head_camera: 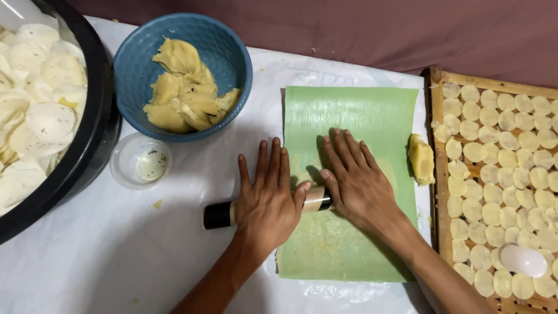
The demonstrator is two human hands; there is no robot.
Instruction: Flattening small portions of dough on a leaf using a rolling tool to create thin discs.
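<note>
Both hands, left hand [266,197] and right hand [353,180], press flat, fingers released, on a black-and-tan cylindrical roller [220,214] across the green sheet [349,110]; a yellow dough lump [421,159] lies by the bamboo tray [437,174], a blue bowl [139,70] behind.

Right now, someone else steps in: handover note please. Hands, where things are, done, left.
Left hand and right hand: flat, palms down on a roller lying across the green sheet.
Dough: a lump at the sheet's right edge, more in the blue bowl.
Done: rows of small discs on the bamboo tray; the black pan holds larger white slices.
Left: the dough in the bowl and the lump, both uncut.
</note>
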